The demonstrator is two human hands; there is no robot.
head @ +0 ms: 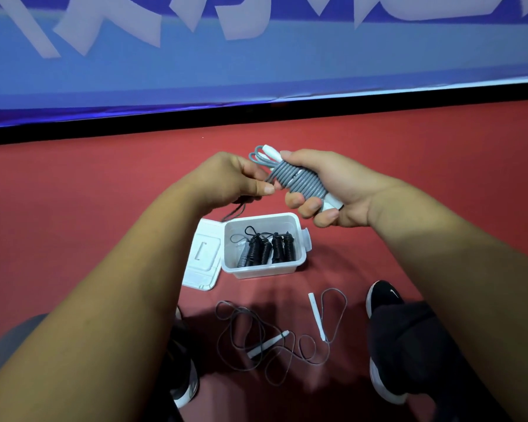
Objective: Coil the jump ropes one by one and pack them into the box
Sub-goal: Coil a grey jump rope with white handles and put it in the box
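Holding a wound-up grey jump rope [299, 181] tight in the right hand [342, 187], in the air near the box [256, 271]. Pinching its end with the left hand [232, 181]. More wound ropes [269, 248] inside the box. One loose rope [256, 333] on the red floor [104, 208]

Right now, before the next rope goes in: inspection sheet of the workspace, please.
Surface: red floor, everything sits on it.
Job's things: grey rope bundle wound round white handles, held above the box; box open, lid lying at its left side; coiled ropes inside, mostly black, one grey; loose grey rope uncoiled on the floor nearer the person.
Clutter: nothing seen.
Hands: right hand grips the bundle; left hand pinches its free end.
Cables: nothing seen apart from the ropes.
Surroundings: blue banner with white shapes behind; the person's black shoes either side of the loose rope.
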